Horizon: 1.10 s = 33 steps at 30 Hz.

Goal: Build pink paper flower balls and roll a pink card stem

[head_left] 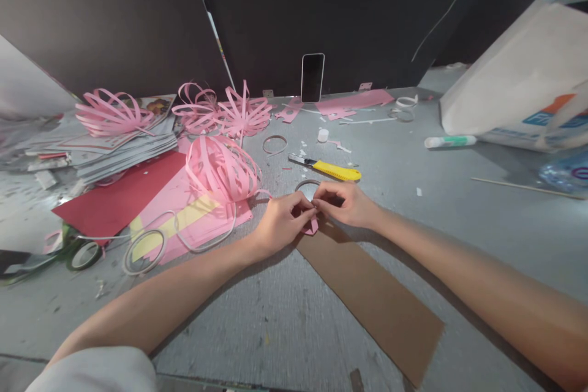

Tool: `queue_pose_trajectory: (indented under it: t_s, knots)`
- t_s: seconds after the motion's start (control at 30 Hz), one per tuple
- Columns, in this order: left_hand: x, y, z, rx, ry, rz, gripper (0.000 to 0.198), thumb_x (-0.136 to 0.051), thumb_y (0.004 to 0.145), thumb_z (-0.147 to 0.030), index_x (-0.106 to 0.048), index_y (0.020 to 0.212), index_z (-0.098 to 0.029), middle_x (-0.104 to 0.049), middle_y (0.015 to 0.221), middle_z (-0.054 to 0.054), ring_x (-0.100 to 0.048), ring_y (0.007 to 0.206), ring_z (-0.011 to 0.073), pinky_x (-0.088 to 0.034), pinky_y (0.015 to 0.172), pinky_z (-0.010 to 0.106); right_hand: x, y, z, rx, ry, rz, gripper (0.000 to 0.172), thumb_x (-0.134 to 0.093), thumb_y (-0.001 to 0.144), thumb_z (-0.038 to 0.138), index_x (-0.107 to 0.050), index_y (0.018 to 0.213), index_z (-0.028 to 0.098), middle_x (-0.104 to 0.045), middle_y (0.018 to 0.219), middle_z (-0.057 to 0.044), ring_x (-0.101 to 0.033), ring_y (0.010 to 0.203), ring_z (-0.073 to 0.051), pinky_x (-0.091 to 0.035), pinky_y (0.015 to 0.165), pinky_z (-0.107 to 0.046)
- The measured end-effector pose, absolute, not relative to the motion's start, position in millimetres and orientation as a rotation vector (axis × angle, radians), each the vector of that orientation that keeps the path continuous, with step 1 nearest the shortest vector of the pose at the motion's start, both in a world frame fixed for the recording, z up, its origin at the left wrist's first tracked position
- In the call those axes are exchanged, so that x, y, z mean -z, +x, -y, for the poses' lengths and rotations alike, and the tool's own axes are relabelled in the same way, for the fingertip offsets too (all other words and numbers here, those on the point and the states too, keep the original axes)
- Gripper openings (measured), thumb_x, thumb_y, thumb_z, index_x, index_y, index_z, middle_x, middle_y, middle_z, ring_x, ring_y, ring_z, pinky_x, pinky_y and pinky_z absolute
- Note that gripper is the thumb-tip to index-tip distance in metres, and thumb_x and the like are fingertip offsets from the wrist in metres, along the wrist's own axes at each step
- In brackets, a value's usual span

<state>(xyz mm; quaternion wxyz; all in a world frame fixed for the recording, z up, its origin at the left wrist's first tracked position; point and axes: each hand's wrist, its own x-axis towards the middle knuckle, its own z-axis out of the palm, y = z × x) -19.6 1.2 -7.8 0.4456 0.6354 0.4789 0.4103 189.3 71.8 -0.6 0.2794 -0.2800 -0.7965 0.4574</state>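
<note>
Above the far end of a brown cardboard strip [374,303], my two hands meet fingertip to fingertip. My left hand [281,226] is closed in a pinch on a small folded pink paper piece [312,228], whose lower end shows under the thumb. My right hand [349,203] is also pinched, right against the left fingertips; what it grips is too small and hidden to name. Just behind the fingers lies a thin ring [305,184], partly covered by the right hand. A yellow utility knife [335,170] with its blade out rests beyond the hands.
Pink paper-strip balls [223,168] stand at left on pink and red sheets [124,199], near a paper stack [124,156], a white cord [206,249] and tape rolls [85,255]. A phone [313,78] leans at the back. At right are a glue stick [450,142] and white bag [514,73].
</note>
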Motion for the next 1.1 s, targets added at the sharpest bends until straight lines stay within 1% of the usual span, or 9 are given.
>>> queue_pose_trajectory:
  t_s: [0.2, 0.4, 0.67, 0.83, 1.0, 1.1]
  knots:
    - [6.3, -18.7, -0.2, -1.018, 1.547, -1.185, 0.027, -0.070, 0.102, -0.041, -0.067, 0.086, -0.018, -0.078, 0.078, 0.005, -0.075, 0.068, 0.0153, -0.064, 0.067, 0.028, -1.1, 190.1, -70.7, -1.242, -0.747, 2.134, 0.030, -0.066, 0.103, 0.045, -0.065, 0.087, 0.020, -0.068, 0.068, 0.000, -0.060, 0.061, -0.014, -0.045, 0.057, -0.026]
    - [6.6, -19.2, 0.0, -1.022, 1.564, -1.189, 0.026, -0.070, 0.101, -0.040, -0.066, 0.087, -0.019, -0.078, 0.079, 0.004, -0.075, 0.067, 0.0150, -0.063, 0.066, 0.027, -2.0, 189.7, -70.8, -1.254, -0.752, 2.137, 0.031, -0.065, 0.102, 0.046, -0.065, 0.085, 0.020, -0.067, 0.068, 0.000, -0.060, 0.060, -0.013, -0.044, 0.056, -0.026]
    - [7.2, -18.8, 0.0, -1.046, 1.555, -1.179, 0.022, -0.070, 0.100, -0.035, -0.067, 0.087, -0.018, -0.077, 0.079, 0.003, -0.075, 0.064, 0.0143, -0.063, 0.063, 0.026, -4.0, 189.5, -69.9, -1.265, -0.748, 2.146, 0.034, -0.065, 0.103, 0.045, -0.063, 0.081, 0.020, -0.067, 0.064, 0.000, -0.058, 0.057, -0.012, -0.042, 0.055, -0.026]
    - [5.0, -17.5, 1.0, -1.063, 1.538, -1.173, 0.022, -0.071, 0.100, -0.037, -0.066, 0.089, -0.019, -0.077, 0.078, 0.002, -0.075, 0.064, 0.0142, -0.063, 0.061, 0.024, -1.8, 189.8, -71.6, -1.261, -0.748, 2.156, 0.034, -0.064, 0.103, 0.045, -0.063, 0.080, 0.020, -0.067, 0.065, 0.000, -0.057, 0.057, -0.012, -0.042, 0.055, -0.025]
    - [3.8, -17.1, 0.5, -1.067, 1.564, -1.203, 0.015, -0.070, 0.100, -0.033, -0.067, 0.094, -0.019, -0.077, 0.077, 0.001, -0.074, 0.061, 0.0131, -0.060, 0.056, 0.021, -2.8, 189.5, -72.2, -1.235, -0.738, 2.179, 0.039, -0.064, 0.104, 0.048, -0.062, 0.076, 0.020, -0.067, 0.065, 0.000, -0.056, 0.057, -0.012, -0.041, 0.055, -0.026]
    - [5.3, -17.7, -0.5, -1.078, 1.603, -1.232, 0.011, -0.071, 0.098, -0.030, -0.069, 0.098, -0.019, -0.076, 0.077, 0.000, -0.073, 0.061, 0.0125, -0.060, 0.056, 0.021, -3.9, 189.3, -71.9, -1.230, -0.735, 2.186, 0.043, -0.065, 0.103, 0.052, -0.062, 0.075, 0.020, -0.066, 0.064, 0.000, -0.056, 0.057, -0.012, -0.040, 0.055, -0.026]
